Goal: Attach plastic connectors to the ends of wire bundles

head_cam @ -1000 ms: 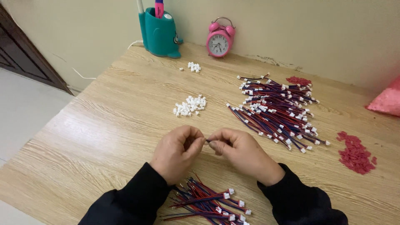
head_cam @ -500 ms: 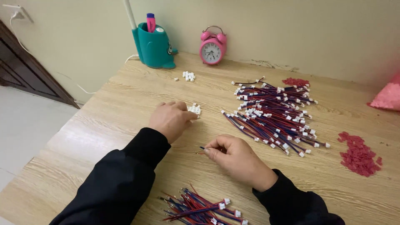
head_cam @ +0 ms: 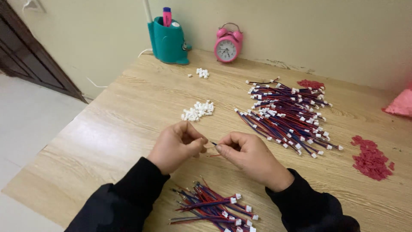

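Note:
My left hand (head_cam: 176,146) and my right hand (head_cam: 249,157) meet over the middle of the wooden table (head_cam: 107,129). My right hand pinches a thin red-and-blue wire (head_cam: 213,144) whose dark tip points at my left fingertips. My left fingers are closed on a small white connector, mostly hidden by them. A heap of white connectors (head_cam: 197,110) lies just beyond my left hand. A bundle of wires with white ends (head_cam: 214,206) lies between my forearms, near the table's front edge.
A large pile of wires with connectors (head_cam: 292,116) spreads at the right. Red scraps (head_cam: 371,157) lie at the far right and more (head_cam: 311,83) behind that pile. A teal pen holder (head_cam: 168,41), a pink alarm clock (head_cam: 226,45) and a few white connectors (head_cam: 202,73) stand at the back.
My left hand reached out to the heap of white connectors, then came back to meet my right hand. My right hand kept hold of the wire.

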